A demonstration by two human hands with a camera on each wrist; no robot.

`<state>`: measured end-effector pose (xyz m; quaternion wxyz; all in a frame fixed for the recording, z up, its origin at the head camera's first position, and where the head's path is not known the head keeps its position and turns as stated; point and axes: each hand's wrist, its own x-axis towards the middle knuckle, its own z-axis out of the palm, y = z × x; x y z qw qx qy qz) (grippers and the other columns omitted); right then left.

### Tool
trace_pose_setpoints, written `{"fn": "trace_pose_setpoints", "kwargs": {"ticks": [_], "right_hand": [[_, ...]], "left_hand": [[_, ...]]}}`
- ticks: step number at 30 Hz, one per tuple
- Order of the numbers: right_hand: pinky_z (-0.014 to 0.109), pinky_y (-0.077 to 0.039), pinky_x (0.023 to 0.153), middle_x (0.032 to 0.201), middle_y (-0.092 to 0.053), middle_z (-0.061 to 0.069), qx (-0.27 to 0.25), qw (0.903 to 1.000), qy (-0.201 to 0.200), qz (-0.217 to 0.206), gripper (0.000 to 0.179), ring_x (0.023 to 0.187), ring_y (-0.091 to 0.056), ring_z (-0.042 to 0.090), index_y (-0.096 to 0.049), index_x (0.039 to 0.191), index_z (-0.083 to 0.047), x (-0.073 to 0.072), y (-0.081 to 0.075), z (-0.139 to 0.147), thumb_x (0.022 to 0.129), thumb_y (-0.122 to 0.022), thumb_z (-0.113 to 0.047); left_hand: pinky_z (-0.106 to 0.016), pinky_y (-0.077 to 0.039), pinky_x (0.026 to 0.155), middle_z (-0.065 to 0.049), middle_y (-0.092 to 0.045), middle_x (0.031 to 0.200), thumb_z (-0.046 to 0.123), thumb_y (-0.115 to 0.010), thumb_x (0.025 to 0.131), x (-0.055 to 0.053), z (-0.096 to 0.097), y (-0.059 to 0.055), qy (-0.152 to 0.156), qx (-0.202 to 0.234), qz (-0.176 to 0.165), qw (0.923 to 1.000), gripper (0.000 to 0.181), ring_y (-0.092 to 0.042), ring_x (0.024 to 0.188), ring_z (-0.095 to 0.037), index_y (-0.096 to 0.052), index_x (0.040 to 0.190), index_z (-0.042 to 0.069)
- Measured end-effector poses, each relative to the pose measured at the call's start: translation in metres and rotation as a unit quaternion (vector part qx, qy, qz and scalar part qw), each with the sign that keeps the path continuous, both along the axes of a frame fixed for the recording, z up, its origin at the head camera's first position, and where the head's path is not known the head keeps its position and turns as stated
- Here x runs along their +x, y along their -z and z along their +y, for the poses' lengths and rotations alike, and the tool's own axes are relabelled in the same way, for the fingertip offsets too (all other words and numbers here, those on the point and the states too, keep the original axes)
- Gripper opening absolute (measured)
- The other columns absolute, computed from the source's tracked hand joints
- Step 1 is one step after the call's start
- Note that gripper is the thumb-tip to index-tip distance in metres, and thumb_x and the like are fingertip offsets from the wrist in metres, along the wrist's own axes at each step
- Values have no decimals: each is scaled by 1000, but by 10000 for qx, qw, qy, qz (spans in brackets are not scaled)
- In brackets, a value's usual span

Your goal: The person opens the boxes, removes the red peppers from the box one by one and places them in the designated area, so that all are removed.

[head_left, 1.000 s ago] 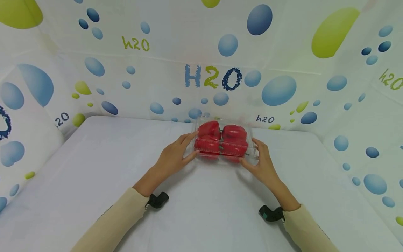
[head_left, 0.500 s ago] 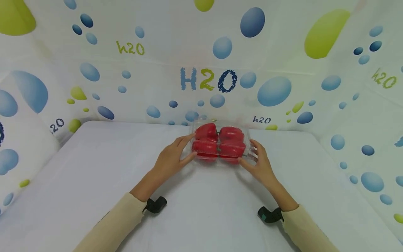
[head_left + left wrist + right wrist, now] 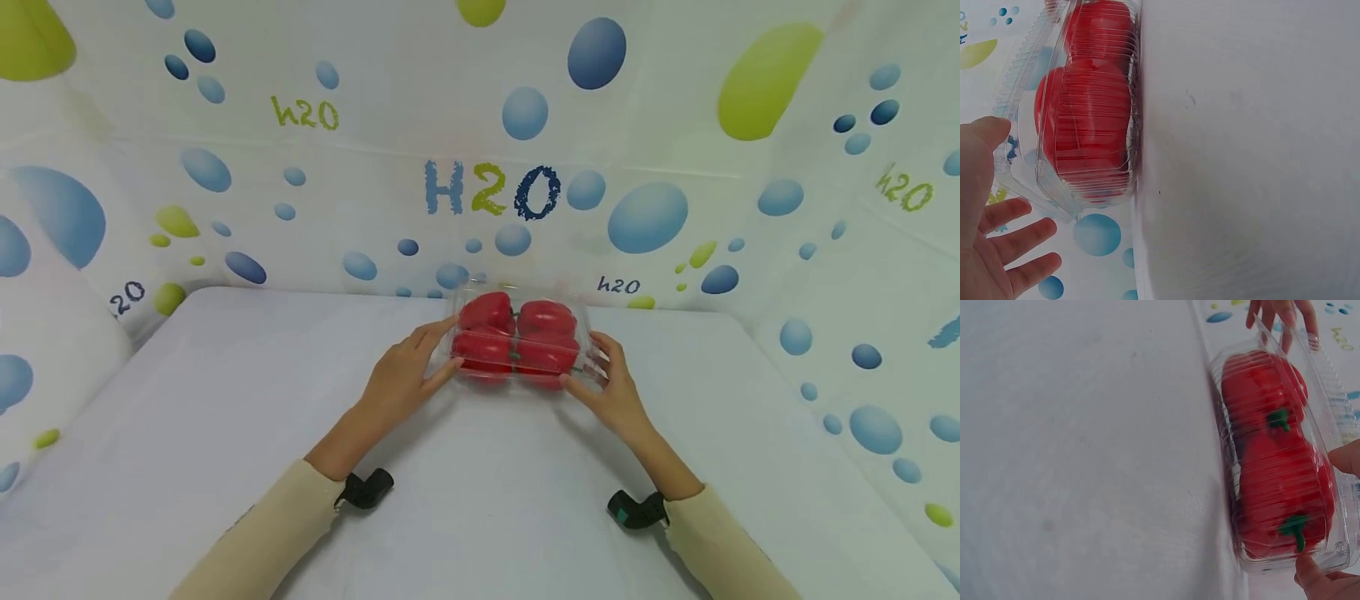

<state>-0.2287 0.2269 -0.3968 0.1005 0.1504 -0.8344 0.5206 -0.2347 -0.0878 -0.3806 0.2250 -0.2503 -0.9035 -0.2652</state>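
A clear ribbed plastic clamshell container (image 3: 519,390), filled with red bell peppers (image 3: 483,354), sits near the back edge of the table. My left hand (image 3: 395,372) is at the container's left end, its fingers fairly straight and spread. In the left wrist view its thumb (image 3: 999,130) meets the container's rim, while other fingers (image 3: 1029,242) stand clear of the plastic. Around the right end, my right hand (image 3: 611,392) grips the container, with a fingertip (image 3: 1310,572) against the end wall. Green stems (image 3: 1295,528) show through the plastic there.
White cloth covers the table (image 3: 480,492). Behind and beside it hangs a white backdrop (image 3: 405,108) printed with blue and green ovals and H2O lettering. Black wrist cameras (image 3: 367,489) are strapped at both cuffs of the beige sleeves (image 3: 255,542).
The head view has shifted slightly, so the whole scene sits a little further left and lower. Both hands and the container keep their places relative to each other and the backdrop.
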Motion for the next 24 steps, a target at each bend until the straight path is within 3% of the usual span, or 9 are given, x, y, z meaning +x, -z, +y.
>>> {"fn": "trace_pose_setpoints", "kwargs": {"ticks": [3,8,24], "right_hand": [[50,-40,107,147,-31,22,-186,9998,-35,-7,79,132,-39,43,-22,147,-4,0,3,1,88,-73,-17],[53,-33,111,149,-29,21,-488,9975,-1,-507,78,135,-37,42,-21,147,-5,4,-6,-3,87,-72,-7],[44,-34,112,150,-28,17,-853,9911,137,-1016,78,135,-38,34,-22,148,-10,3,-8,-4,88,-71,-7]], "left_hand": [[-51,-53,90,-17,-55,136,31,-68,92,0,1,0,-36,-5,-41,10000,66,-60,117,-35,-40,148,14],[-51,-53,90,-18,-56,135,32,-68,92,1,0,-1,-85,-17,-120,9999,68,-60,116,-36,-36,149,16],[-51,-55,87,-19,-57,134,30,-68,92,1,1,-1,-125,-26,40,9999,66,-62,113,-35,-39,148,12]]}}
